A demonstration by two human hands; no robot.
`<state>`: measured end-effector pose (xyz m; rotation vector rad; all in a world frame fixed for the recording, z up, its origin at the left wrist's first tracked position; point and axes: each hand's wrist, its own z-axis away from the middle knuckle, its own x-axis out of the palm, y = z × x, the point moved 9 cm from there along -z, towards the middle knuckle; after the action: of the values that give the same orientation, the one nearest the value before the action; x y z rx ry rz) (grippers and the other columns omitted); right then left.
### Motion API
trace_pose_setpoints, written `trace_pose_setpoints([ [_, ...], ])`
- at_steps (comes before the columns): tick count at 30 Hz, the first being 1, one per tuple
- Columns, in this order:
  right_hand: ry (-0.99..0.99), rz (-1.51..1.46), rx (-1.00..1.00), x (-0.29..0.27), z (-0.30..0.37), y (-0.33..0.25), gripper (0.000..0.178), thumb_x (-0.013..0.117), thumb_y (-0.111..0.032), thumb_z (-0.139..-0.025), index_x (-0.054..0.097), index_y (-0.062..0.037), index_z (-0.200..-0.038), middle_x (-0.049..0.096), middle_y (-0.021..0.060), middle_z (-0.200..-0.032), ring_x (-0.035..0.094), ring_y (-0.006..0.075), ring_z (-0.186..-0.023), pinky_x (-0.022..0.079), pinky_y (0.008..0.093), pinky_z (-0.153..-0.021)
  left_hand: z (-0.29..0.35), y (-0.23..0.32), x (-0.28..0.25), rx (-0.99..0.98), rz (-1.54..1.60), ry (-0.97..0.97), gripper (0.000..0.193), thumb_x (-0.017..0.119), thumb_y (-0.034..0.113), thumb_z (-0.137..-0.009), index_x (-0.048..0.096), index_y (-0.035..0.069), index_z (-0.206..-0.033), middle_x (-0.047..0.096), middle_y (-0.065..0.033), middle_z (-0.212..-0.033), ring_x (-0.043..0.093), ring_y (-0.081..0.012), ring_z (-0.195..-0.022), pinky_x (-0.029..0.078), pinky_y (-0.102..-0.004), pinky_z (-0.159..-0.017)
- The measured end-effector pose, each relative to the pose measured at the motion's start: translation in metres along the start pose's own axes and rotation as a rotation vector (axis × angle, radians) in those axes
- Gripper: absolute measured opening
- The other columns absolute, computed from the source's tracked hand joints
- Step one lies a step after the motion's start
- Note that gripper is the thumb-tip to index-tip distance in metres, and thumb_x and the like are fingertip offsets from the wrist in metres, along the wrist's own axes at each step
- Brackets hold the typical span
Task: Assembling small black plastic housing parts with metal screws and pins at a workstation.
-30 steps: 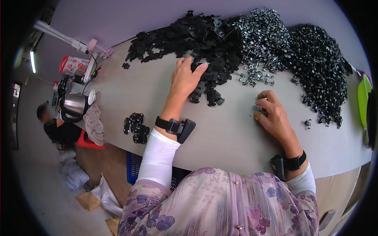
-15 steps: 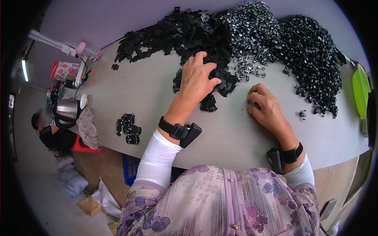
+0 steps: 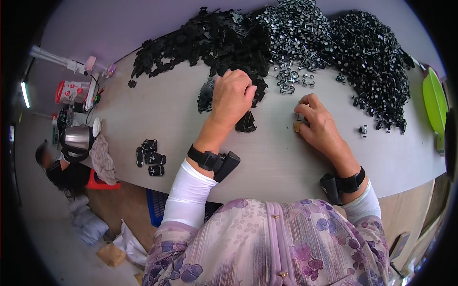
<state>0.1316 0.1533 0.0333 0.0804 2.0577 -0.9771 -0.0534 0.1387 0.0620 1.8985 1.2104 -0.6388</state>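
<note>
My left hand (image 3: 233, 95) is over loose black plastic car chassis parts (image 3: 206, 95) in front of the big black pile. Its fingers curl downward, and the back of the hand hides whatever is between them. Beside it on the table lies a small clump of black chassis parts (image 3: 246, 123). My right hand (image 3: 318, 123) is closed in a pinch above the bare table, holding a small metal wheel axle (image 3: 299, 116), mostly covered by the fingers. Something tan covers one fingertip. At the left lie several black chassis with axles fitted (image 3: 153, 158).
Along the back are heaped black chassis parts (image 3: 191, 45), silver-wheeled axles (image 3: 298, 35) and black-wheeled axles (image 3: 377, 66). A single wheel axle (image 3: 363, 130) lies at the right. A green basin (image 3: 434, 102) is at the right edge, a kettle (image 3: 78, 138) and cloth (image 3: 101, 157) at the left. A person (image 3: 59, 171) sits beyond.
My left hand has curled its fingers over the black parts; before, they were more spread. The right hand keeps its pinch almost in place. The whole view has shifted slightly.
</note>
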Motion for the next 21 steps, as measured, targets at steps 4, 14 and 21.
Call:
trace_pose_setpoints([
  [4, -0.039, -0.010, 0.008, 0.003, 0.001, 0.005, 0.023, 0.064, 0.003, -0.069, 0.060, 0.0004, -0.092, 0.055, 0.0128, -0.100, 0.059, 0.0290, -0.075, 0.050, 0.0368, -0.067, 0.001, -0.004, -0.038, -0.067, 0.193, 0.339, 0.009, 0.067, 0.004, -0.083, 0.059, 0.002, -0.080, 0.067, -0.0071, -0.087, 0.063, -0.0225, -0.074, 0.051, -0.0344, -0.064],
  [14, -0.062, -0.013, 0.056, 0.003, -0.001, 0.002, 0.018, 0.065, -0.002, -0.071, 0.061, 0.0019, -0.089, 0.055, 0.0137, -0.094, 0.059, 0.0331, -0.086, 0.049, 0.0396, -0.074, 0.058, 0.004, 0.034, -0.950, 1.650, -0.052, 0.027, 0.044, 0.032, -0.101, 0.048, 0.005, -0.103, 0.065, -0.0206, -0.095, 0.069, -0.0313, -0.078, 0.058, -0.0412, -0.062],
  [21, -0.074, -0.270, 0.190, 0.002, 0.004, 0.016, 0.021, 0.068, 0.002, -0.071, 0.062, -0.0001, -0.091, 0.056, 0.0106, -0.095, 0.060, 0.0256, -0.080, 0.050, 0.0339, -0.068, 0.072, 0.041, 0.056, -0.947, 1.533, -0.413, 0.024, 0.065, 0.012, -0.088, 0.054, 0.004, -0.107, 0.067, -0.0142, -0.092, 0.065, -0.0180, -0.071, 0.053, -0.0325, -0.057],
])
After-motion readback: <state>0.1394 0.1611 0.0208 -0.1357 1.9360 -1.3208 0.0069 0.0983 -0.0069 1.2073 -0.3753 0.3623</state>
